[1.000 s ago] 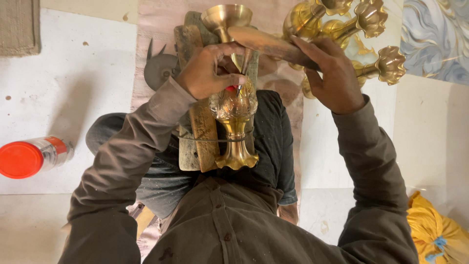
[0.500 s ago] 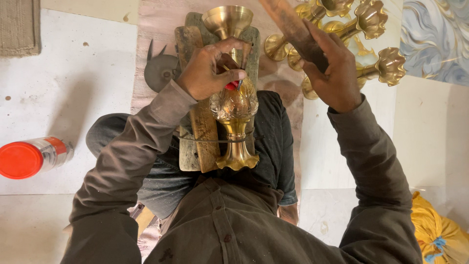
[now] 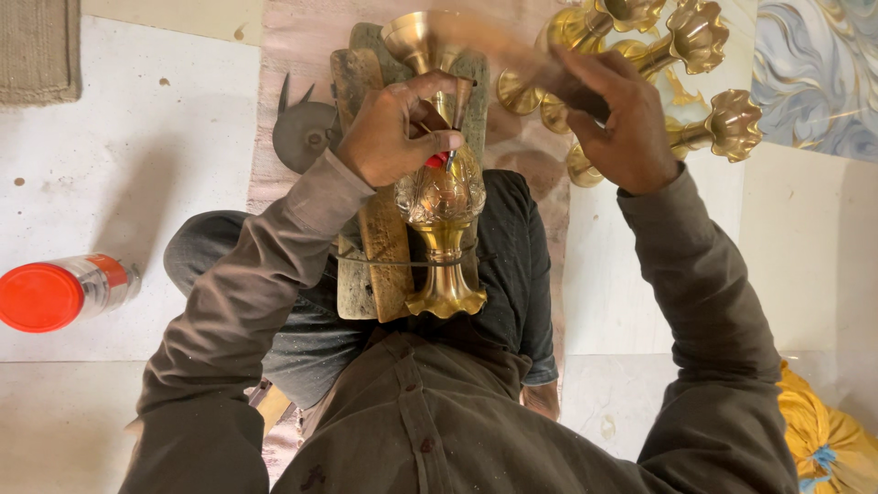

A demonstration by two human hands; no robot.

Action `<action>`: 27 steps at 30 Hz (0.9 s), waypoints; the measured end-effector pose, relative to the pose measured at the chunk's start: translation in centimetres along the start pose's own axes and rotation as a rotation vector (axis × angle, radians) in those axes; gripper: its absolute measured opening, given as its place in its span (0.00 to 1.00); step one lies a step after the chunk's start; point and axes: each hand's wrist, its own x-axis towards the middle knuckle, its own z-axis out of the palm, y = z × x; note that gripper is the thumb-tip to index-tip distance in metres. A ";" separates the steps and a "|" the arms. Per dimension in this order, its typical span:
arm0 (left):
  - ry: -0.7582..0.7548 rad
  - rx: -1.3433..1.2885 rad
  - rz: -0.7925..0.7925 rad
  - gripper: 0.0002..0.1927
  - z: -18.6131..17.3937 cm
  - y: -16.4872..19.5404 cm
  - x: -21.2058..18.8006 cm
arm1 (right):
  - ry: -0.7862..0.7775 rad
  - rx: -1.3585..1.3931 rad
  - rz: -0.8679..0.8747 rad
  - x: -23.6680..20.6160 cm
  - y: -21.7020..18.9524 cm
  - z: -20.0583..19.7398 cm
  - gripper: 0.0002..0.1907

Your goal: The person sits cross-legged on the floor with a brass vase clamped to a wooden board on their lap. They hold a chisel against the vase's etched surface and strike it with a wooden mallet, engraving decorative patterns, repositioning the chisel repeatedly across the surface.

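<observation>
An engraved brass vase (image 3: 444, 197) lies lengthwise on a worn wooden board (image 3: 366, 265) across my lap, its flared base toward me and its cup-shaped mouth (image 3: 416, 41) away from me. My left hand (image 3: 393, 137) grips a thin metal punch (image 3: 455, 119) with a red mark near my fingers, its tip set against the vase's bulged body. My right hand (image 3: 617, 123) is closed around a wooden stick (image 3: 512, 55), which is motion-blurred and reaches left over the punch's upper end.
Several finished brass pieces with fluted cups (image 3: 695, 37) lie on the floor beyond my right hand. A jar with a red lid (image 3: 55, 293) lies at the left, a grey metal disc (image 3: 302, 133) beside the board, and a yellow cloth bundle (image 3: 814, 430) at the lower right.
My right hand lifted the wooden stick up and to the right, and now swings it back left over the punch. My left hand and the vase have stayed in place.
</observation>
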 end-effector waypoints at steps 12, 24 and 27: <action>0.003 -0.016 -0.045 0.32 0.1 -0.1 -0.4 | -0.046 -0.302 -0.064 -0.8 -1.2 -1.0 0.35; 0.068 -0.079 0.089 0.28 0.5 -0.2 -0.9 | 0.084 -0.087 0.032 -0.9 -0.9 -0.6 0.34; 0.039 -0.108 0.007 0.29 0.5 -0.3 -0.7 | 0.086 -0.053 0.020 -0.8 -0.9 -0.4 0.34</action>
